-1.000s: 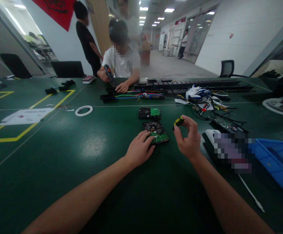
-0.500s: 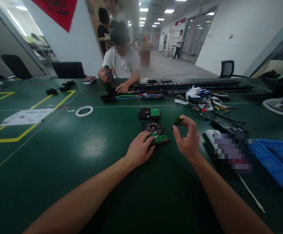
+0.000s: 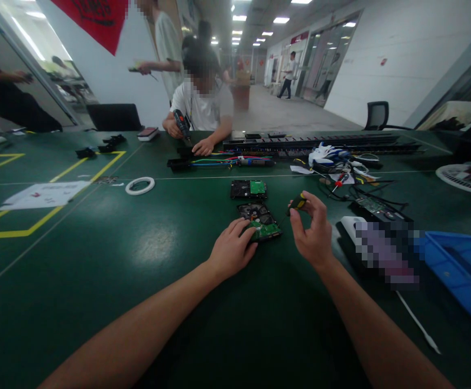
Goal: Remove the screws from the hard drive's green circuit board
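Observation:
A hard drive (image 3: 258, 212) with a green circuit board lies flat on the green table in front of me. My left hand (image 3: 234, 244) steadies it, fingers on the near left side of the board and thumb along its near edge. Between the thumb and fingers of my right hand (image 3: 313, 231) is a small black-and-yellow screwdriver (image 3: 298, 202), tilted, its shaft slanting down and left toward the drive's right edge. Whether the tip touches the drive is too small to tell. Just beyond lies a second hard drive (image 3: 249, 189), with a green board on its right half.
Across the table (image 3: 97, 281) a co-worker (image 3: 203, 102) holds a power drill (image 3: 181, 124) over black parts with coloured wires. A roll of white tape (image 3: 140, 186) lies left. To the right are gloves (image 3: 326, 155), a red screwdriver (image 3: 340, 181), a circuit board (image 3: 385, 208) and a blue bin (image 3: 462, 275).
In my right hand the screwdriver handle has turned slightly, showing more yellow. My left hand and both drives stay put. People in the background have moved.

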Demonstrator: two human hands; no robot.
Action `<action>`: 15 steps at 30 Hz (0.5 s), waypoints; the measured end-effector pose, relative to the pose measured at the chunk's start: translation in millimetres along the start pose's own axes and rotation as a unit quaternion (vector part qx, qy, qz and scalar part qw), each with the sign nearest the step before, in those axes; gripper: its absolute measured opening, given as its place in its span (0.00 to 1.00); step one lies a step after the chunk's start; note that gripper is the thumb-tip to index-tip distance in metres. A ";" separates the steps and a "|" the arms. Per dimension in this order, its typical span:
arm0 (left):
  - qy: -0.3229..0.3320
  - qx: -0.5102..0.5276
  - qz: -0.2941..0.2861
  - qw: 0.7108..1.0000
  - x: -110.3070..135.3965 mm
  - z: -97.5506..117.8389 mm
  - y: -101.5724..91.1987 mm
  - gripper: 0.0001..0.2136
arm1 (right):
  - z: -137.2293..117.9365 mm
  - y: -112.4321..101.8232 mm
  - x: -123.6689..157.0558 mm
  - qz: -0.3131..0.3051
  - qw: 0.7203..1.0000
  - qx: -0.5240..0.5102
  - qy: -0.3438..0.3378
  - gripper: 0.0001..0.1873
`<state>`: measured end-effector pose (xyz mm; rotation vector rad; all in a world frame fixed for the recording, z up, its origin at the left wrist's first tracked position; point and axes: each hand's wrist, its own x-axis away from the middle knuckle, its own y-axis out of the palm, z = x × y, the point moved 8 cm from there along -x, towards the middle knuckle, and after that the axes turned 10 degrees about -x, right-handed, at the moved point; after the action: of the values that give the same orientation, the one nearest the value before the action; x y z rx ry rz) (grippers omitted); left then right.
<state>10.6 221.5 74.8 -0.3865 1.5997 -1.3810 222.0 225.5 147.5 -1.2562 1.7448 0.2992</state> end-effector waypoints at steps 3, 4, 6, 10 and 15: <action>0.000 -0.001 0.001 1.000 0.0 0.0 0.3 0.19 | -5.9 -1.3 -0.4 0.008 1.000 0.015 -0.017 0.31; 0.000 0.000 0.003 1.000 0.1 0.0 0.2 0.19 | -7.2 -1.1 -0.7 0.005 1.000 0.017 -0.020 0.31; 0.000 0.004 0.006 1.000 0.1 0.1 0.0 0.19 | -8.2 -0.2 -1.3 -0.004 1.000 0.020 -0.024 0.30; -0.001 0.006 0.004 1.000 0.0 0.3 0.5 0.19 | -6.4 -0.6 -1.5 -0.005 0.999 0.027 -0.021 0.29; 0.003 -0.001 0.003 1.000 -0.2 0.7 -0.2 0.19 | -1.3 -0.2 -0.8 0.001 1.000 0.003 -0.001 0.30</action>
<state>11.2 221.2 75.1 -0.3790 1.6052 -1.3771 221.5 225.1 148.9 -1.2506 1.7440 0.2963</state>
